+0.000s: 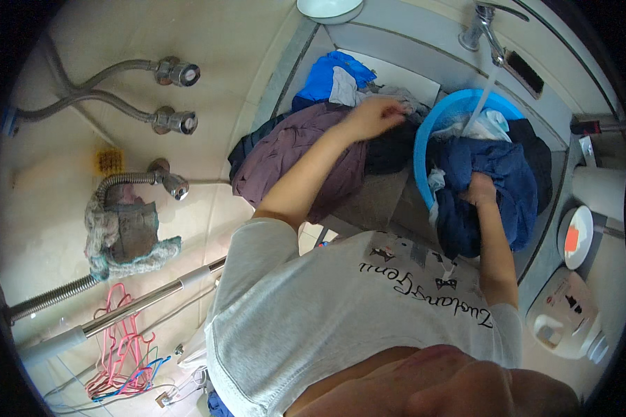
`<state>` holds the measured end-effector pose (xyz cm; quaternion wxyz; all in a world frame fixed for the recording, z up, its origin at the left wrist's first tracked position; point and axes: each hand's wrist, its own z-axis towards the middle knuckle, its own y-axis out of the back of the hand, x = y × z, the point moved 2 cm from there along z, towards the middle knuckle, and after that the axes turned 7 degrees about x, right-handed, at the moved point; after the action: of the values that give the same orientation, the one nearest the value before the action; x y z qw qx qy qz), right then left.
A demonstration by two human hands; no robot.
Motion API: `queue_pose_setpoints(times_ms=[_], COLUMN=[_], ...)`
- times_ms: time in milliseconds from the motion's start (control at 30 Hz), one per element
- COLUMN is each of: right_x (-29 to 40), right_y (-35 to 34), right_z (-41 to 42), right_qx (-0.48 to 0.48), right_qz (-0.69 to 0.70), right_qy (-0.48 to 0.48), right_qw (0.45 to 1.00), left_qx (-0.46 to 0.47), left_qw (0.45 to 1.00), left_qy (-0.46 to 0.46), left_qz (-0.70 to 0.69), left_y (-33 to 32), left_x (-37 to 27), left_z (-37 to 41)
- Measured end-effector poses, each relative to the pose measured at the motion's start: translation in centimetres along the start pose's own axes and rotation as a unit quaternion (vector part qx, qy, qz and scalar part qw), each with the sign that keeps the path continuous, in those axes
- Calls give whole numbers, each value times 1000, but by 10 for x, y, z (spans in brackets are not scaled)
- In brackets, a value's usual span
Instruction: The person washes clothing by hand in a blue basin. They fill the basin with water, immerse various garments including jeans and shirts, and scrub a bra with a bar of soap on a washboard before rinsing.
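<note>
My left hand (380, 117) hovers over a heap of clothes in the sink, its fingers loosely curled and slightly apart, with nothing visible in them. Beneath that arm lies a mauve-brown garment (297, 151); dark cloth (391, 148) is below the hand. My right hand (481, 189) grips a dark blue garment (516, 208), its fingertips hidden in the folds. That garment hangs over the near rim of a blue plastic basin (422, 156). Water runs from the chrome faucet (488, 31) into the basin, onto white cloth (493, 125) and dark cloth.
A bright blue garment (334, 75) lies at the sink's back left. A scrubbing brush (524, 73) rests by the faucet. To the right are a white dish with an orange bar (571, 238) and a detergent jug (566, 315). Pipe valves (175, 122) and pink hangers (125, 354) are left.
</note>
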<state>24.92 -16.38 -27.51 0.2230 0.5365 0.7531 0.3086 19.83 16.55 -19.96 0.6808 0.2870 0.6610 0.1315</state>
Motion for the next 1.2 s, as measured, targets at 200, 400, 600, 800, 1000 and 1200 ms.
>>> queue_pose_setpoints(times_ms=[200, 400, 600, 800, 1000, 1200], right_x=[1, -7, 0, -6, -7, -7], right_y=[-10, -30, -30, -38, -44, -49], right_z=[8, 11, 5, 15, 16, 17], right_qx=[-38, -29, -23, 8, -14, -24], right_qz=[50, 98, 114, 122, 88, 98], right_qy=[13, -16, -10, -63, -34, -49], right_qw=[998, 995, 993, 990, 995, 994], left_qx=[-81, 68, 53, -50, -32, -108], left_qw=[984, 949, 955, 921, 927, 941], left_qy=[74, 140, 158, 235, 173, 166], left_qz=[143, 275, 244, 308, 331, 276], left_y=[9, -45, -9, -23, -47, -1], left_x=[106, 63, 95, 153, 170, 149], left_z=[29, 33, 58, 103, 112, 106])
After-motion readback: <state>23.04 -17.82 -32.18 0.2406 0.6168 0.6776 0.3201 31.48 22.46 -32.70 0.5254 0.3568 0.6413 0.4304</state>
